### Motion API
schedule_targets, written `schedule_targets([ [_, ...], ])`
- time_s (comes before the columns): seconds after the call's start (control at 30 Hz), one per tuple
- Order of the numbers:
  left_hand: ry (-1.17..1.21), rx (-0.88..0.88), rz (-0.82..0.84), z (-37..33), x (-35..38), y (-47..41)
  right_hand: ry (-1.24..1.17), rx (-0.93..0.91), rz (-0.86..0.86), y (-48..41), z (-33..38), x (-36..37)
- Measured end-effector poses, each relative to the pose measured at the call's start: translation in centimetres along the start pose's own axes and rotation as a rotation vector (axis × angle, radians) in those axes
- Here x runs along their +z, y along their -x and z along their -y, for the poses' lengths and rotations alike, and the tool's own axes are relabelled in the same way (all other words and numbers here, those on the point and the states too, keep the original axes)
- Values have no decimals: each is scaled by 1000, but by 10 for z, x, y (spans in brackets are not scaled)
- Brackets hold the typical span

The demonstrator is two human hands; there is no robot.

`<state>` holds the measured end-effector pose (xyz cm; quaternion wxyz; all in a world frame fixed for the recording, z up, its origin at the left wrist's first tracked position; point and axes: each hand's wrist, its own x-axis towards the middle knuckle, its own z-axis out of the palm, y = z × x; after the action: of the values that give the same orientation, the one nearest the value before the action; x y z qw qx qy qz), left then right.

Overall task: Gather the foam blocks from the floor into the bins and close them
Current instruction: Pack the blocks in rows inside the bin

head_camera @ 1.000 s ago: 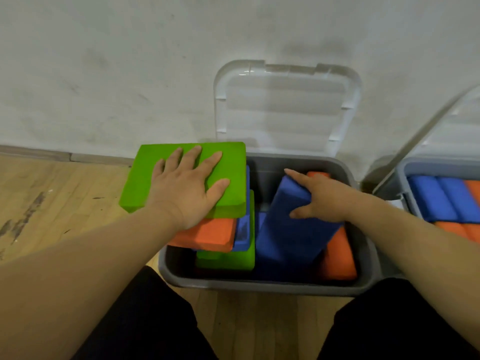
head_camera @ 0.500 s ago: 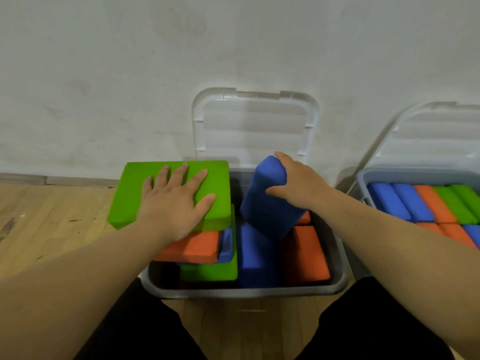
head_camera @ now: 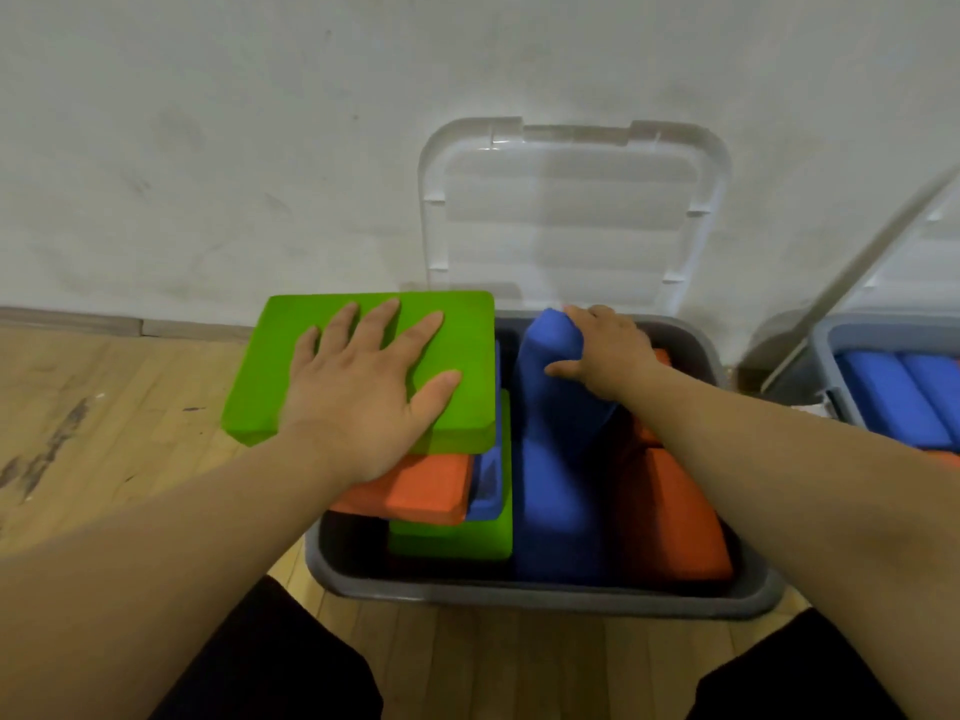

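Note:
A grey bin (head_camera: 545,595) stands on the wood floor against the wall, its clear lid (head_camera: 571,210) leaning open behind it. My left hand (head_camera: 363,392) lies flat with spread fingers on a green foam block (head_camera: 291,366) that tops a leaning stack over the bin's left side. Below it sit an orange block (head_camera: 426,491), a blue one and another green block (head_camera: 452,537). My right hand (head_camera: 608,350) grips the top of a blue block (head_camera: 550,459) standing on end in the bin's middle. Orange blocks (head_camera: 675,522) fill the right side.
A second grey bin (head_camera: 831,350) at the right edge holds blue blocks (head_camera: 893,397), and its clear lid (head_camera: 883,241) leans open. The white wall runs close behind both bins. Bare wood floor lies to the left. My dark-clothed knees frame the bottom.
My right hand brought the blue block from lying tilted in the bin to standing on end. My left hand stayed flat on the green block.

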<state>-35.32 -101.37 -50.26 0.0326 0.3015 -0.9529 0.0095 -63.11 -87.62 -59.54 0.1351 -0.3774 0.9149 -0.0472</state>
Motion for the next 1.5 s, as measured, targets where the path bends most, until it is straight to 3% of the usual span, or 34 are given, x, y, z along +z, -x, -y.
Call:
schedule_targets([
  [0.1,8,0,-18,4,-2,2,-72,81,-278,35,7,13],
  [0.17,10,-1,-19,4,-1,1,-146,80,-365,66,7,28],
  [0.27,10,-6,-6,3,0,-2,-291,146,-147,93,6,51],
  [0.5,4,5,2,2,0,-3,-958,201,-137,74,-11,81],
  [0.67,11,-2,2,3,-1,-3,-814,198,37,70,-13,100],
  [0.83,8,2,7,-2,0,-4,-589,321,252,74,-11,129],
  [1.0,15,4,-8,0,0,-3,-575,379,485,86,-19,170],
  [1.23,35,3,-9,3,1,-3,-551,410,465,82,-20,191],
  [1.5,50,6,-5,5,0,-7,-928,544,321,72,-35,210],
])
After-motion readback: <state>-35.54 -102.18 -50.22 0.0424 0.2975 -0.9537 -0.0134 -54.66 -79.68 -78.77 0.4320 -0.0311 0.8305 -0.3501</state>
